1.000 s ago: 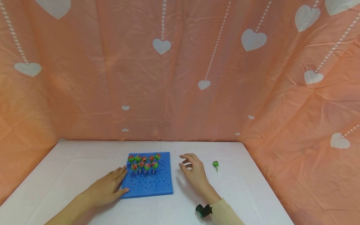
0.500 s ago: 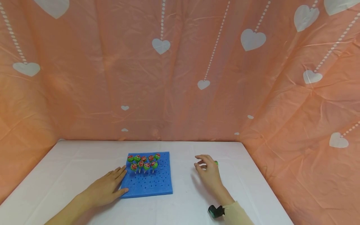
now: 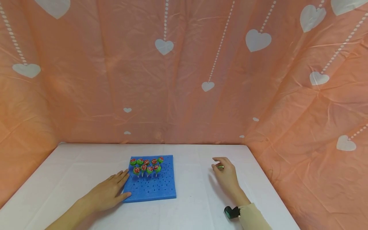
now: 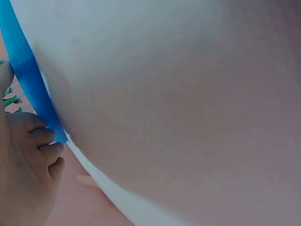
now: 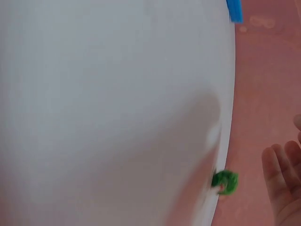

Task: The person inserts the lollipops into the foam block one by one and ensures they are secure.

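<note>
Lollipop (image 3: 220, 166) under right hand (image 3: 226, 174)

Nine lollipops (image 3: 146, 166) stood in one blue foam board (image 3: 161, 190); one loose lollipop (image 3: 220, 166) lay right of it.

On the table (image 3: 72, 179), left of centre, a foam board (image 3: 161, 188), lollipops (image 3: 146, 166) standing along its far edge. Left hand (image 3: 107, 193) at the board's left edge. Well right of the board, right hand (image 3: 225, 174) over one lollipop (image 3: 220, 166).
</note>
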Action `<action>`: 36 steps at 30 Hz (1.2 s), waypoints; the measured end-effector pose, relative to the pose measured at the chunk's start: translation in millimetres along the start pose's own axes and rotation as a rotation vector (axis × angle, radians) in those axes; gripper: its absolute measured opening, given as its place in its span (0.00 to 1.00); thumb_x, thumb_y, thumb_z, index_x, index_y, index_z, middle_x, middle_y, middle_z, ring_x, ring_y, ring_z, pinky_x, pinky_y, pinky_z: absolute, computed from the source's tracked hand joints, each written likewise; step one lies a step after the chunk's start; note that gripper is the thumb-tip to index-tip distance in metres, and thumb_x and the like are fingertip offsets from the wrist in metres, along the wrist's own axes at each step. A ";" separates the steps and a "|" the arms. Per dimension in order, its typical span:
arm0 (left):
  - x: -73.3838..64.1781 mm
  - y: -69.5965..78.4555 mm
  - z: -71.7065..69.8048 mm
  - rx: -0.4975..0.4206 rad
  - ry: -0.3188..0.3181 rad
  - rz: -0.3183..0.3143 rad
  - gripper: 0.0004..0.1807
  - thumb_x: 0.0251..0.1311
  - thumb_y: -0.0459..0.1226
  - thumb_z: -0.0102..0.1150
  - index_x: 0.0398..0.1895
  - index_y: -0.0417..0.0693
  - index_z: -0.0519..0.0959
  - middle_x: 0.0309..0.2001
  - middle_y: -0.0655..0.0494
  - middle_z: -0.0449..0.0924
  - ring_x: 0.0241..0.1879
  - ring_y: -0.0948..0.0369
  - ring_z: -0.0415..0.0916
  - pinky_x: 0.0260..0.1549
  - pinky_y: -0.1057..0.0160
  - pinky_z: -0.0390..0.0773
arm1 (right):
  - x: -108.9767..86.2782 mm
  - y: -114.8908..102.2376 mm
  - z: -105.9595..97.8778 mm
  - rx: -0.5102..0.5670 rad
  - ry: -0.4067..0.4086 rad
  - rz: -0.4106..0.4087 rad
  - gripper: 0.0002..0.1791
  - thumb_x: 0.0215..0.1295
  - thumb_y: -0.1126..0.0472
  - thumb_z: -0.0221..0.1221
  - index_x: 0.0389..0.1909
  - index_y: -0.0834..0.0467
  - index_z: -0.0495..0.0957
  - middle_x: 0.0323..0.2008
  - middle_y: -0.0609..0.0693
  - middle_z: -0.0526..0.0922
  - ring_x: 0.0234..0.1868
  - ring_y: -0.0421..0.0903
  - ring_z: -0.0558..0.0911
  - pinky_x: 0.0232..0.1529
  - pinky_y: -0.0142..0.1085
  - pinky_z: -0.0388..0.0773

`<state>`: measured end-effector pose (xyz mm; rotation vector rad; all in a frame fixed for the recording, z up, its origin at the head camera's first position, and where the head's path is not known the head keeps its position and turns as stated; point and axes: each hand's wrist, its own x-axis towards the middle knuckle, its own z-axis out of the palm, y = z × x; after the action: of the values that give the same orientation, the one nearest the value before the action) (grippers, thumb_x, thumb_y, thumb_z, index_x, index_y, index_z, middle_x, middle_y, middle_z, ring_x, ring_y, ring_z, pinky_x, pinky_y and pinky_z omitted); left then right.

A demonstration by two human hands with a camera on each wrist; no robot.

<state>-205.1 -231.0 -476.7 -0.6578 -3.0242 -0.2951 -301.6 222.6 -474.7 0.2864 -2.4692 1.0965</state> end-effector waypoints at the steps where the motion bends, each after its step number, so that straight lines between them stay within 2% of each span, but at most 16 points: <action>1: 0.0 -0.2 0.3 0.005 0.004 0.004 0.45 0.70 0.62 0.49 0.69 0.30 0.69 0.74 0.33 0.63 0.73 0.35 0.62 0.70 0.37 0.67 | 1.1 2.0 -2.0 -0.009 -0.001 0.002 0.15 0.61 0.68 0.68 0.50 0.60 0.84 0.46 0.53 0.84 0.39 0.47 0.86 0.39 0.31 0.86; 9: -0.6 0.4 -0.1 0.015 0.009 0.011 0.45 0.70 0.63 0.49 0.69 0.30 0.69 0.74 0.33 0.64 0.73 0.35 0.63 0.70 0.38 0.68 | 12.7 17.5 -18.3 -0.116 -0.054 0.045 0.15 0.63 0.65 0.67 0.51 0.60 0.84 0.47 0.54 0.85 0.38 0.46 0.84 0.35 0.29 0.82; 17: 0.5 -0.4 -0.4 0.010 -0.005 -0.002 0.46 0.69 0.64 0.49 0.69 0.31 0.69 0.74 0.34 0.64 0.73 0.36 0.63 0.70 0.38 0.68 | 23.8 26.7 -29.5 -0.211 -0.162 0.094 0.13 0.63 0.63 0.66 0.48 0.61 0.85 0.45 0.55 0.85 0.38 0.46 0.83 0.35 0.34 0.78; 25: 1.0 -1.1 -0.2 0.012 0.007 0.007 0.45 0.69 0.63 0.49 0.69 0.31 0.69 0.74 0.34 0.64 0.73 0.36 0.63 0.70 0.38 0.68 | 30.5 33.9 -28.7 -0.259 -0.280 0.131 0.11 0.63 0.61 0.66 0.45 0.62 0.85 0.41 0.55 0.87 0.38 0.47 0.84 0.38 0.39 0.82; 36: 1.0 -0.7 -0.6 -0.017 -0.006 0.006 0.45 0.70 0.63 0.49 0.70 0.30 0.68 0.75 0.33 0.62 0.74 0.35 0.61 0.71 0.37 0.66 | 32.1 35.8 -25.5 -0.279 -0.345 0.165 0.09 0.67 0.60 0.63 0.43 0.60 0.85 0.37 0.50 0.87 0.38 0.45 0.82 0.41 0.39 0.81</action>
<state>-206.3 -231.3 -476.1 -0.6698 -3.0280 -0.3203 -335.2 265.0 -468.3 0.2030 -2.9586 0.8007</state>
